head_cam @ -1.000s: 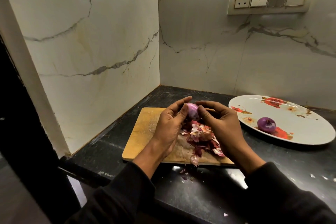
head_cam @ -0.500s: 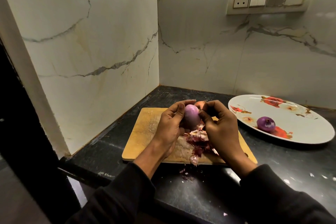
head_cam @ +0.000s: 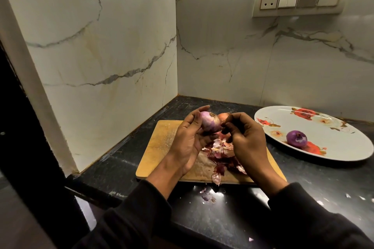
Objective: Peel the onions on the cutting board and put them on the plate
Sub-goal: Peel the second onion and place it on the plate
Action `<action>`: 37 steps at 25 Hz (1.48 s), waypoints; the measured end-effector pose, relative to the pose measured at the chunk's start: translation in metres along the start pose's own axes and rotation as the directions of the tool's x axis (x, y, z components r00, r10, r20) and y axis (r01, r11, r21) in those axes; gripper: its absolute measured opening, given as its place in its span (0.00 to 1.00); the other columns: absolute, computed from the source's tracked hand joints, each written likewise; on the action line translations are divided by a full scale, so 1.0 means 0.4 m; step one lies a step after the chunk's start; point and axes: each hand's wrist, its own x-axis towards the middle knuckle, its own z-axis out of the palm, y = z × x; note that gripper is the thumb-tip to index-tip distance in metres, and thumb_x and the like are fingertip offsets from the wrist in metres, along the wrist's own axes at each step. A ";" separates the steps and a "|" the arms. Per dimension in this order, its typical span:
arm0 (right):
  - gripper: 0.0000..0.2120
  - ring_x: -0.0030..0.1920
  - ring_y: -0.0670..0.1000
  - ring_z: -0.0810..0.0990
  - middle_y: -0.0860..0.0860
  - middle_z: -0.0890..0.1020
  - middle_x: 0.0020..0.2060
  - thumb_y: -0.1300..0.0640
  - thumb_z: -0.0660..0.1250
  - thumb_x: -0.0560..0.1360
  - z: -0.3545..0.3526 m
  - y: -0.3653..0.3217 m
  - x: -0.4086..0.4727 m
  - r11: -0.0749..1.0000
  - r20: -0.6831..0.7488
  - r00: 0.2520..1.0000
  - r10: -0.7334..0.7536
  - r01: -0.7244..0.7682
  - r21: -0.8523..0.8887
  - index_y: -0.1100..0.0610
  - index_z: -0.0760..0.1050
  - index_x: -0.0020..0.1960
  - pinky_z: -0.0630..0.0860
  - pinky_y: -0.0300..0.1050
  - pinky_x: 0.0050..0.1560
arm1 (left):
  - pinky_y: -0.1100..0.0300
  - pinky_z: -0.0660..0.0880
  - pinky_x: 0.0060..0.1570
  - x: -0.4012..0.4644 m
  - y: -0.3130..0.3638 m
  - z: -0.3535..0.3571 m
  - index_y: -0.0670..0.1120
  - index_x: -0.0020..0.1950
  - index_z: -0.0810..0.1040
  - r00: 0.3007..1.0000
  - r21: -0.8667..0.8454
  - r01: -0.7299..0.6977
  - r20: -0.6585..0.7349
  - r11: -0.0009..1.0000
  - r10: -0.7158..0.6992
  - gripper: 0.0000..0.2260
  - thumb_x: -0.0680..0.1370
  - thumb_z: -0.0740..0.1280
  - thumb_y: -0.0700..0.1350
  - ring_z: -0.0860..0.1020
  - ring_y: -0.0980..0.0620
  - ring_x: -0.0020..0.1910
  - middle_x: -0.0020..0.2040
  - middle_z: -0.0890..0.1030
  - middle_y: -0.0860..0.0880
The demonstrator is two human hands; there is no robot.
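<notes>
Left hand (head_cam: 187,139) gripped the onion (head_cam: 209,122); right hand (head_cam: 245,137) pinched at its skin — a hard tug could've knocked it onto the board (head_cam: 159,147).

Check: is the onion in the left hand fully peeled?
Cannot tell. Onion shows pale purple; left hand hides its underside.

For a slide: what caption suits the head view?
Left hand holds onion; right hand peels over cutting board.
</notes>
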 end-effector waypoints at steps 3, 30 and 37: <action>0.09 0.46 0.46 0.84 0.48 0.85 0.45 0.67 0.67 0.78 -0.004 -0.003 0.005 1.000 -0.030 0.999 -0.017 0.016 -0.013 0.56 0.82 0.54 0.80 0.40 0.45 | 0.54 0.83 0.46 0.000 -0.001 0.000 0.46 0.66 0.77 1.000 0.053 -0.012 -0.002 0.998 0.013 0.16 0.82 0.61 0.49 0.84 0.44 0.50 0.57 0.82 0.41; 0.07 0.41 0.51 0.78 0.57 0.80 0.40 0.62 0.61 0.82 0.003 -0.003 0.007 0.894 0.159 0.962 0.224 -0.268 0.360 0.60 0.77 0.49 0.78 0.47 0.44 | 0.55 0.81 0.57 0.003 -0.008 0.001 0.39 0.70 0.74 0.998 0.069 -0.022 0.065 0.997 0.018 0.15 0.83 0.61 0.40 0.81 0.45 0.59 0.65 0.80 0.39; 0.17 0.49 0.48 0.85 0.50 0.86 0.46 0.74 0.63 0.75 -0.019 0.016 0.020 0.988 0.069 0.987 0.143 -0.147 0.055 0.56 0.81 0.55 0.82 0.50 0.53 | 0.53 0.80 0.58 -0.003 -0.003 0.000 0.48 0.66 0.77 0.993 0.166 -0.115 0.038 0.979 0.110 0.24 0.71 0.73 0.37 0.82 0.48 0.60 0.60 0.83 0.45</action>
